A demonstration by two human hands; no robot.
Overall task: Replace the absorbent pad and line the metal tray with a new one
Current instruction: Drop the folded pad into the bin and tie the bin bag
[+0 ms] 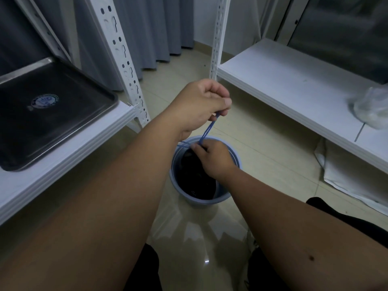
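Blue drawstring [206, 131] pinched in curled left hand [199, 106], pulled taut above blue bin [236, 162] on floor. Right hand [214, 159] down at bin's rim, fingers gripping same string over black liner [197, 181]. Metal tray [52, 114] bare on left shelf [63, 156], well apart from bin.

The single head-worn camera looked forward and steeply down from close above both forearms, facing the tiled floor [262, 148] between two white shelves.

one tray [109, 95], one bucket [235, 156], two hands [201, 106]
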